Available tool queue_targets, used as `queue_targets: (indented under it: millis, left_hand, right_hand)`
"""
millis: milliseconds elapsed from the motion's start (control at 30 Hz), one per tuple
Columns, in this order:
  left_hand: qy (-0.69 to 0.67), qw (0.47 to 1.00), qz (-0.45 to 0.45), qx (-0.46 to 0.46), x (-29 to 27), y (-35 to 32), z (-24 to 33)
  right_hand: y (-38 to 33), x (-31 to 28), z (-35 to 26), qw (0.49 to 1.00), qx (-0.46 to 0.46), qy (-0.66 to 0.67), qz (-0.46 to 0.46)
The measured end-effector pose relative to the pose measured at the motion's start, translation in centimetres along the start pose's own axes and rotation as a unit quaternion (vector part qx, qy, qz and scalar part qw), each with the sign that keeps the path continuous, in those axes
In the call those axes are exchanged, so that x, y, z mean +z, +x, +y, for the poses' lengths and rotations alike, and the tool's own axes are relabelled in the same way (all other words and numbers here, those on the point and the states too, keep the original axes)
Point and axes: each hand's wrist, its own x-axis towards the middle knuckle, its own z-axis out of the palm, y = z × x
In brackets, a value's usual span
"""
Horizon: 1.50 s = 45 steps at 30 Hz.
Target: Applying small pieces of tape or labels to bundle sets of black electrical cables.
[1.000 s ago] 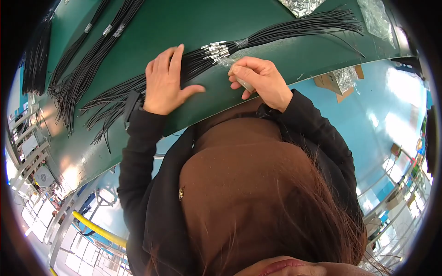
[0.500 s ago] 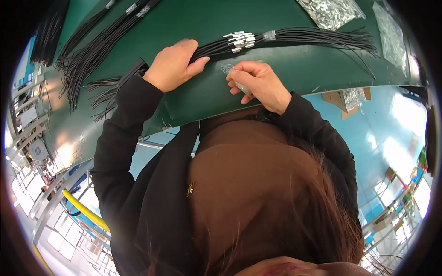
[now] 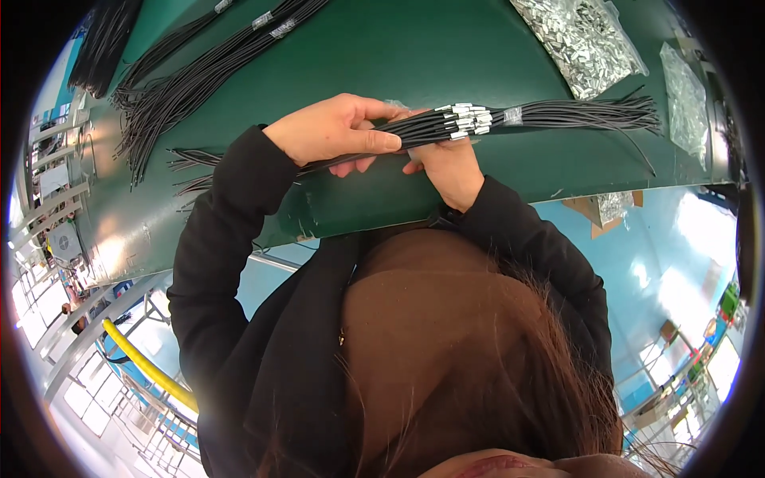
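A long bundle of black cables (image 3: 574,117) lies across in front of me, with silver metal sleeves (image 3: 468,120) clustered near its middle and a clear tape band (image 3: 512,116) to their right. My left hand (image 3: 331,134) closes round the bundle left of the sleeves, thumb on the near side. Under the bundle reaches my right hand (image 3: 452,174), its fingers largely hidden by the cables. At the far side, by the fingertips of both hands, shows a bit of clear tape (image 3: 396,104), apparently in the right hand's grip.
More taped black cable bundles (image 3: 215,68) lie at the far left of the green table (image 3: 382,56). A clear bag of small silver metal pieces (image 3: 586,52) and a crumpled clear plastic bag (image 3: 685,107) are at the right. Below the table edge stands an open cardboard box (image 3: 594,211).
My left hand has brought the bundle nearer and to the right, wrapping its fingers round it. My right hand has gone from in front of the cables to underneath them with the clear tape.
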Motion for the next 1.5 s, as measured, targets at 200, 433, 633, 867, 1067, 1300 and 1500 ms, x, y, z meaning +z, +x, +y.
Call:
queue_targets:
  millis: [200,433,633,867,1067,1300,1500]
  left_hand:
    - [0.146,0.969,0.114,0.162,-0.2,1.2,-3.1]
    - [0.568,0.714,0.328,0.245,2.6,2.2,-4.8]
    - [0.559,0.7,0.368,0.25,4.9,3.1,-7.4]
    - [0.461,0.808,0.276,0.241,3.6,2.4,-6.0]
    - [0.449,0.823,0.271,0.22,4.6,2.4,-6.8]
    - [0.509,0.728,0.361,0.284,5.5,1.7,-5.3]
    - [0.354,0.693,0.584,0.23,-1.0,5.6,-4.1]
  right_hand:
    - [-0.9,-0.6,-0.9,0.995,0.014,-0.091,-0.044]
    - [-2.6,-1.0,-3.1,0.933,0.102,-0.337,-0.082]
    - [-0.2,-1.9,-6.0,0.965,0.239,0.047,-0.094]
    - [-2.4,-2.5,-5.1,0.97,0.211,0.078,-0.096]
    - [-3.3,-3.7,-6.1,0.941,-0.117,-0.317,-0.006]
    - [0.6,-3.3,-8.0,0.858,-0.261,-0.438,0.055]
    - [1.0,-2.3,-6.8,0.872,-0.191,-0.45,0.012]
